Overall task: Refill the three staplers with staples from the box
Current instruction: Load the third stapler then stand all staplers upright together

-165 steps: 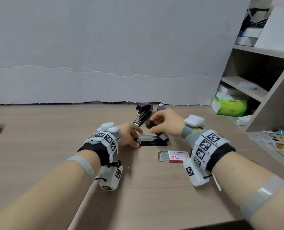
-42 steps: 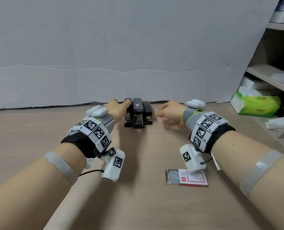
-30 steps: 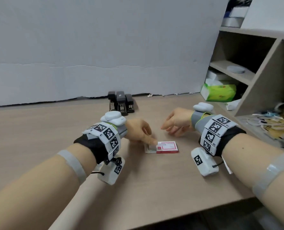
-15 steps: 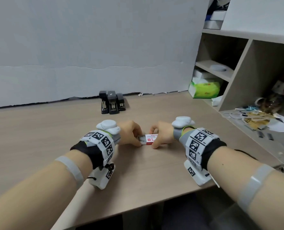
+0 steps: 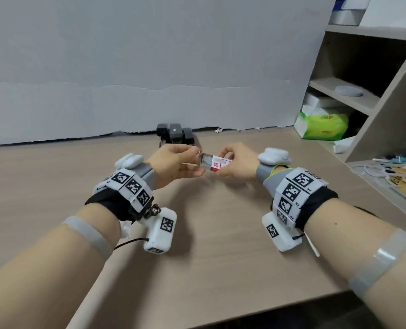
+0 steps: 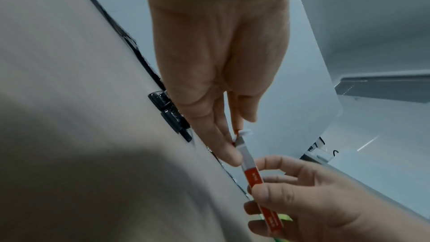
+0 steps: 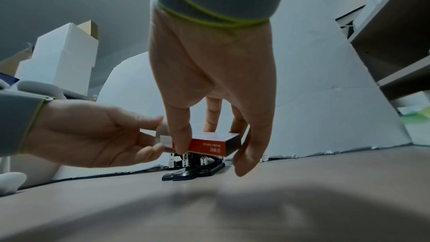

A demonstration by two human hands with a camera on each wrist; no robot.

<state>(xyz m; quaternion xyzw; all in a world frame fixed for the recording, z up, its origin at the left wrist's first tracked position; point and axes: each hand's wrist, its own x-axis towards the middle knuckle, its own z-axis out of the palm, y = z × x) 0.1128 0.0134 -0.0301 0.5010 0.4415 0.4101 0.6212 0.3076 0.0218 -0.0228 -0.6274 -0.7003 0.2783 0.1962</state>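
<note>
Staple box [image 5: 217, 164]: red and white sleeve, white print on its red side, pale grey inner tray. Three staplers [image 5: 175, 134]: black bodies, silvery metal fronts. Table [image 5: 221, 245]: light brown wood grain. Backdrop board [image 5: 149, 67]: plain pale grey-white. Wrist bands [image 5: 130, 186]: white blocks with black-and-white square code markers, over black cuffs and grey sleeves edged in yellow-green. Tissue pack [image 5: 322, 127]: bright green and white. Shelf unit [image 5: 373, 100]: beige-grey.
</note>
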